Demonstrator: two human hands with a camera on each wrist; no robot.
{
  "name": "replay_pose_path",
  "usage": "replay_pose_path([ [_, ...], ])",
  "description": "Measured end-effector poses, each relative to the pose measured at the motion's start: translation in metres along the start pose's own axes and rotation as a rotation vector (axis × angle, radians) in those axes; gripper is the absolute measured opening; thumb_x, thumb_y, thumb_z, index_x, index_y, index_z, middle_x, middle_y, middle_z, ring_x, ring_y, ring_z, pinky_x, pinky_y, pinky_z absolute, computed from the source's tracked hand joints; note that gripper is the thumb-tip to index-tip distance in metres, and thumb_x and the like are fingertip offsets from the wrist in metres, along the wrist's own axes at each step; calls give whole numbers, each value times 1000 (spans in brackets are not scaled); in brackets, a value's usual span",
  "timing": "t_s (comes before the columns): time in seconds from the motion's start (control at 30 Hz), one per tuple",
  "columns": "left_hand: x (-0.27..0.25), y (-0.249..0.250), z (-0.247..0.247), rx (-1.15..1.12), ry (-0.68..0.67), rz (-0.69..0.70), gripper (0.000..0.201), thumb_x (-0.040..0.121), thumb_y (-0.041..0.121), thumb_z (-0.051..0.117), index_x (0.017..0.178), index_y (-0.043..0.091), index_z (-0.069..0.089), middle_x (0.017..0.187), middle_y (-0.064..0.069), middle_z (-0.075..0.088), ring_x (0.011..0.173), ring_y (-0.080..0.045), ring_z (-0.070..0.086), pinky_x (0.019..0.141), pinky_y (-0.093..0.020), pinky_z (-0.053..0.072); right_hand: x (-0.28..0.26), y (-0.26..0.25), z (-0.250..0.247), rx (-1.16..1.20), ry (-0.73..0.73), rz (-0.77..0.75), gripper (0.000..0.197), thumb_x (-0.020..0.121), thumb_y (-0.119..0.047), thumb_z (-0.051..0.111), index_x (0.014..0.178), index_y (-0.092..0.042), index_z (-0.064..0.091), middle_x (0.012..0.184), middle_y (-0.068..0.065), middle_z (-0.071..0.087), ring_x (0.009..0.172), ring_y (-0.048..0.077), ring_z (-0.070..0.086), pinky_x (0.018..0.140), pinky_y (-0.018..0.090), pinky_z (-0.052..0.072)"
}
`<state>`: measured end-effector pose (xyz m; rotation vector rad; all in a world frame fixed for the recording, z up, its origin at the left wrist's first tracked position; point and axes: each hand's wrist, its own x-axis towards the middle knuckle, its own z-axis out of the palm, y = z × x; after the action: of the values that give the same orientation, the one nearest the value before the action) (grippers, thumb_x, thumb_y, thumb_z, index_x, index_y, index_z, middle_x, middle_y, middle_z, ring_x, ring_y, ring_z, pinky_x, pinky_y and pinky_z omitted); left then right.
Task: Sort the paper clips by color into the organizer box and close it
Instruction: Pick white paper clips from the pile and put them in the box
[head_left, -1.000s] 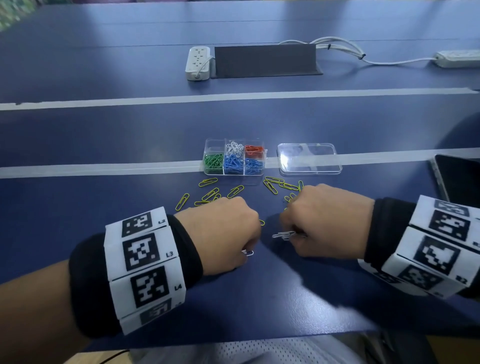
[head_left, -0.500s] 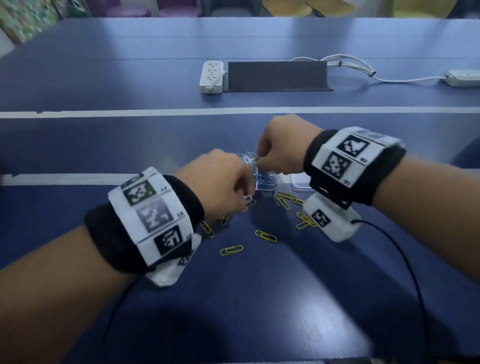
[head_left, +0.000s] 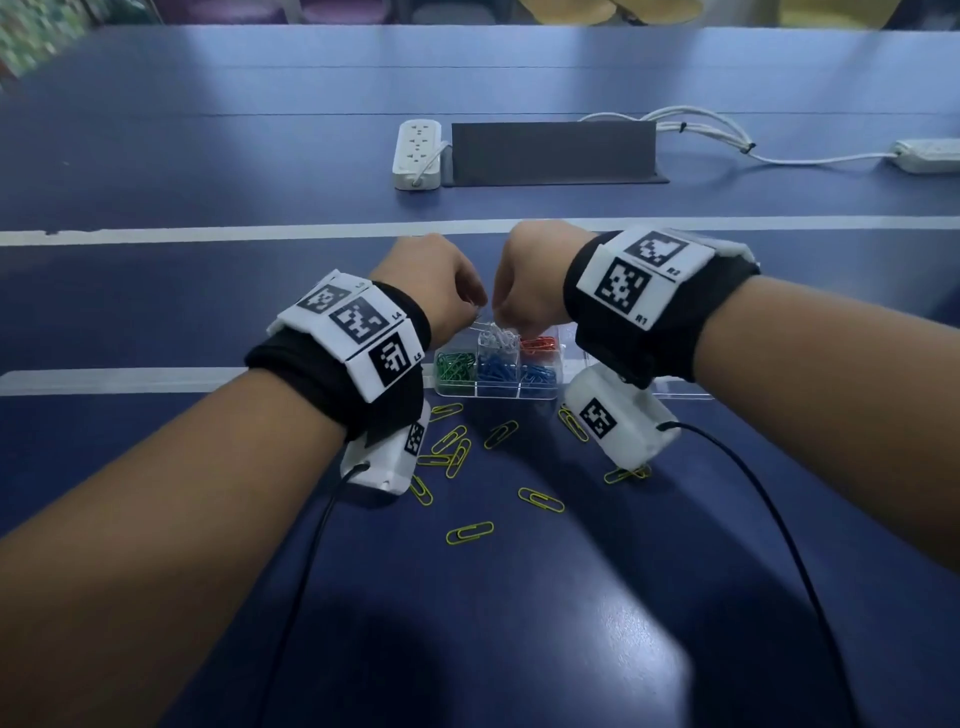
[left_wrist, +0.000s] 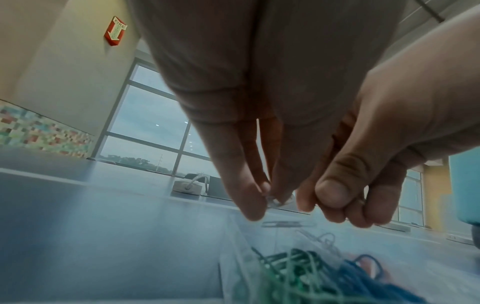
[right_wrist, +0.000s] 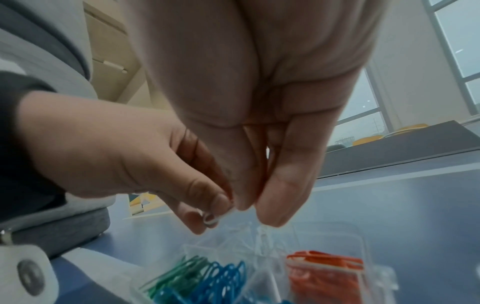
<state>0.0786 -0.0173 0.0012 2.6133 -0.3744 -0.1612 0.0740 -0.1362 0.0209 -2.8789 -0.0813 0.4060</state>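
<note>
While both hands are hovering close together over the far middle of the organizer box (head_left: 496, 392), the left hand (head_left: 428, 283) is pinching a white paper clip (right_wrist: 217, 218) between thumb and fingertips, as the right wrist view is showing plainly. The right hand (head_left: 524, 280) is pointing its fingers (right_wrist: 280, 195) downward and bunching them narrowly just above the white clips (head_left: 501, 338); whether anything is sitting between them I cannot tell, since the tips are blurring there.

The clear box is lying on the blue table (head_left: 208, 156), across a white tape line (head_left: 114, 379), with its compartments standing uncovered. Green clips (head_left: 456, 364) are filling the near-left compartment, blue clips (head_left: 511, 371) are occupying the near-middle and near-right ones, red clips (head_left: 539, 343) are sitting in the far-right one, and the white heap is piling up in the far-middle one. What looks like a clear lid (head_left: 680, 392) is lying flat on the table just right of the box, mostly hidden behind the right wrist.

Yellow clips (head_left: 470, 532) are lying scattered on the table on the near side of the box, loose and apart from one another, some partly hidden beneath the wrist cameras.

Farther off, a white power strip (head_left: 418, 153) is resting beside a dark panel (head_left: 553, 150), and white cables (head_left: 711, 132) are running rightward to a second strip (head_left: 927, 156).
</note>
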Motion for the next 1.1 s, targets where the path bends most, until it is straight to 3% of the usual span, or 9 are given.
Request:
replay_pose_path([
  [0.1, 1, -1, 3, 9, -18, 42, 25, 82, 6, 60, 100, 16, 75, 87, -4, 72, 77, -10, 58, 79, -18, 44, -4, 5, 0, 7, 36, 10, 23, 81, -11, 62, 101, -9, 72, 96, 9, 74, 92, 25, 70, 80, 33, 57],
  [0.23, 1, 4, 6, 3, -27, 87, 25, 80, 7, 63, 99, 19, 74, 88, -2, 72, 78, -11, 61, 79, -17, 43, -11, 13, 2, -52, -6, 23, 26, 81, -8, 63, 106, -9, 70, 97, 10, 73, 93, 25, 69, 85, 35, 57],
  [0.4, 2, 10, 11, 27, -39, 138, 25, 80, 9, 67, 101, 21, 73, 89, -1, 74, 81, -13, 64, 85, -21, 49, -21, 25, 2, -3, 2, 55, 20, 85, -11, 57, 98, -10, 72, 66, 5, 63, 84, 27, 70, 84, 36, 58],
  [0.47, 3, 6, 7, -10, -5, 134, 21, 82, 11, 66, 100, 20, 73, 82, 0, 71, 66, -9, 61, 82, -20, 48, -25, 30, 4, 13, 7, 51, 21, 86, -11, 55, 98, -11, 73, 63, 4, 60, 82, 29, 70, 82, 37, 58],
  [0.57, 4, -3, -1, 83, 43, 131, 15, 83, 12, 65, 93, 19, 74, 78, -1, 69, 57, -6, 53, 77, -20, 45, -29, 36, 7, 43, 20, 36, 22, 86, -12, 55, 97, -10, 73, 75, 9, 68, 78, 30, 68, 82, 36, 58],
  [0.67, 3, -10, -3, 321, -106, 104, 15, 81, 14, 65, 88, 21, 76, 90, -4, 74, 76, -18, 60, 78, -27, 49, -29, 40, 11, 51, 55, 2, 22, 86, -15, 56, 99, -11, 74, 95, 11, 72, 89, 30, 66, 80, 30, 54],
  [0.77, 6, -9, 2, 474, -179, 92, 16, 79, 16, 66, 87, 24, 77, 95, -7, 73, 89, -29, 66, 80, -38, 55, -30, 39, 13, 51, 42, -19, 19, 85, -20, 61, 96, -13, 74, 92, 7, 72, 89, 27, 64, 75, 27, 48],
  [0.9, 14, 1, 5, 611, -202, 100, 14, 77, 19, 72, 89, 24, 77, 87, -3, 66, 84, -29, 64, 65, -31, 45, -33, 37, 17, 39, 45, -37, 20, 85, -29, 63, 95, -15, 73, 91, 7, 70, 88, 28, 63, 72, 26, 43],
  [1.1, 25, 4, 8, 772, -257, 213, 14, 74, 20, 72, 87, 22, 77, 94, -6, 72, 85, -32, 67, 62, -30, 45, -34, 42, 24, 44, 43, -25, 19, 85, -26, 59, 90, -15, 74, 92, 10, 72, 88, 30, 65, 72, 27, 47],
])
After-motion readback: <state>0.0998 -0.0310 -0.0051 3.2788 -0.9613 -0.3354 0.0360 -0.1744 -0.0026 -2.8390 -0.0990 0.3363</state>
